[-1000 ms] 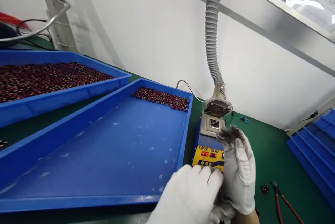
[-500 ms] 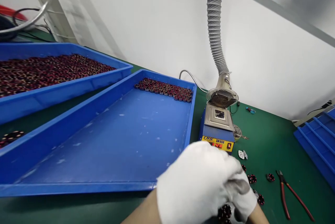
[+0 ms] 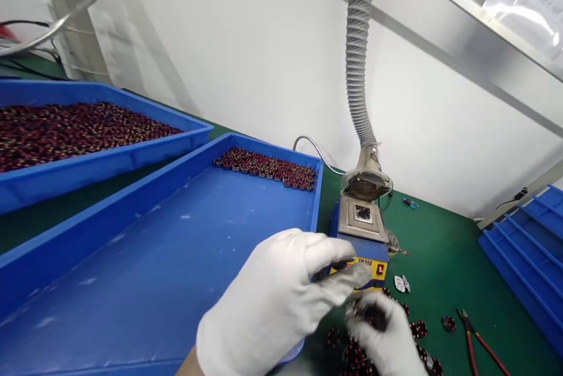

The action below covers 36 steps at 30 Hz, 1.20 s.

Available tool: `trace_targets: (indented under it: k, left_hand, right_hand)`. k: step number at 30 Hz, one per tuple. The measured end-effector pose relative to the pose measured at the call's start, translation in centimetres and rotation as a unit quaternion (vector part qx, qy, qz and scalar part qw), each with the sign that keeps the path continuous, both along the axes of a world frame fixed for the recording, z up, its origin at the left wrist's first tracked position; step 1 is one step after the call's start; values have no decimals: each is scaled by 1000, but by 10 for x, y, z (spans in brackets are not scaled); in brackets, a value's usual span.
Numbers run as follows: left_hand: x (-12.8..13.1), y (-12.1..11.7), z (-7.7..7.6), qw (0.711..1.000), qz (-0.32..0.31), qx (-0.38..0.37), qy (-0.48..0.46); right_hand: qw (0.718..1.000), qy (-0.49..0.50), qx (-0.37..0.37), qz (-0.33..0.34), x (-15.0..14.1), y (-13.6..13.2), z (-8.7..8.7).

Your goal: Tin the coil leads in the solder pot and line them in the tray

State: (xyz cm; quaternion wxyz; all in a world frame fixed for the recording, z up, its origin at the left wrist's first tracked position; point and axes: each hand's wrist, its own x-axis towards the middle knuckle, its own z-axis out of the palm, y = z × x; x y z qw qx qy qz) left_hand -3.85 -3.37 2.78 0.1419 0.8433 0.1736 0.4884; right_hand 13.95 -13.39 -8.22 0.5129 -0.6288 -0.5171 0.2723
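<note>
My left hand (image 3: 281, 300), in a white glove, is in front of the solder pot's front panel. Its thumb and fingers are closed round a small dark part (image 3: 323, 273), mostly hidden between them. Just below and to the right, my right hand (image 3: 387, 335), also gloved and blurred by motion, has its fingers curled. A dark patch shows at its fingertips, but I cannot make out what it holds. Beneath it lies a cluster of small round black-and-red parts (image 3: 354, 357), partly covered by the hand. More such parts (image 3: 419, 329) lie to the right.
A blue tray (image 3: 176, 235) holds packed rows of parts (image 3: 268, 166) at its far end. Another blue tray (image 3: 193, 129) is heaped with them. The solder pot (image 3: 363, 232) stands under an exhaust hose (image 3: 358, 59). Red-handled cutters (image 3: 472, 335) and stacked blue trays (image 3: 528, 247) are at right.
The hands were close together, overlapping, and have drawn apart. My left hand has moved left, and its fingers now show a dark part. The whole view has shifted slightly.
</note>
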Motion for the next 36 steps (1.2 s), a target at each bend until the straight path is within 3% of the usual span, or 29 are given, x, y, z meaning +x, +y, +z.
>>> trace_targets:
  k: [2, 4, 7, 11, 16, 18, 20, 23, 27, 32, 36]
  left_hand:
    - [3, 2, -3, 997, -10, -30, -75]
    - [10, 1, -6, 995, -22, -50, -85]
    - [21, -5, -10, 999, -12, -11, -33]
    - [28, -9, -16, 997, 40, 12, -68]
    - [23, -7, -19, 991, -48, -113, -49]
    - [23, -5, -19, 992, -65, -94, -55]
    - [24, -4, -19, 995, -59, -27, -73]
    - [27, -4, -18, 996, -26, 33, -82]
    - [29, -5, -18, 996, 18, 36, -76]
    - [26, -1, -20, 996, 26, 37, -71]
    - [21, 1, -16, 998, -9, 16, -67]
  right_hand:
    - [985, 158, 65, -14, 2, 15, 36]
    - [959, 250, 131, -14, -4, 26, 64]
    - [937, 310, 164, 7, -20, 38, 82]
    - [935, 285, 202, 59, -34, 48, 84]
    - [955, 208, 170, 124, -24, 42, 92]
    - [961, 179, 177, 112, -20, 39, 94]
    - [960, 165, 205, 99, -17, 39, 92]
    - [937, 256, 225, 76, -14, 42, 90]
    - [904, 364, 224, 26, -18, 41, 93]
    - [926, 330, 165, 73, -34, 44, 89]
    - [894, 421, 116, 103, -38, 50, 78]
